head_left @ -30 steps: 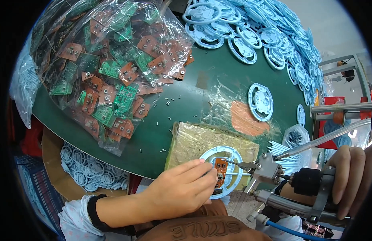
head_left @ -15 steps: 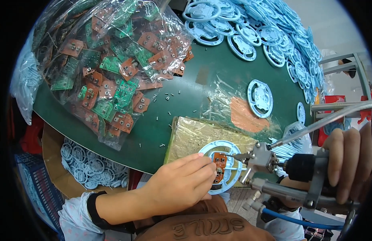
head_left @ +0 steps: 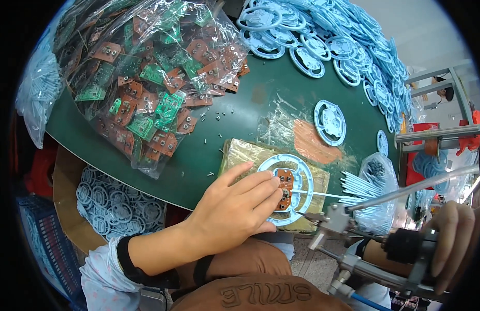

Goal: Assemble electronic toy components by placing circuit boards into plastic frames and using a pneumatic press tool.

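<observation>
A light blue plastic ring (head_left: 285, 189) lies on a taped yellow block (head_left: 250, 155) at the table's near edge, with a small brown circuit board (head_left: 285, 185) in its middle. My left hand (head_left: 234, 207) rests flat on the ring's left side, fingertips touching the board. My right hand (head_left: 455, 246) grips a grey powered screwdriver (head_left: 374, 249) at the lower right. Its metal tip points left and sits just right of the ring, apart from it.
A clear bag of green and brown circuit boards (head_left: 146, 67) fills the table's far left. Several blue rings (head_left: 323, 36) are heaped at the back right, one ring (head_left: 330, 122) lying alone. Loose screws (head_left: 219, 116) are scattered on the green table (head_left: 198, 155). A bag of blue sticks (head_left: 367, 189) lies right.
The screwdriver tip has drawn back from the board to the right and lower. My left hand has spread flatter over the ring, fingers extended onto the board.
</observation>
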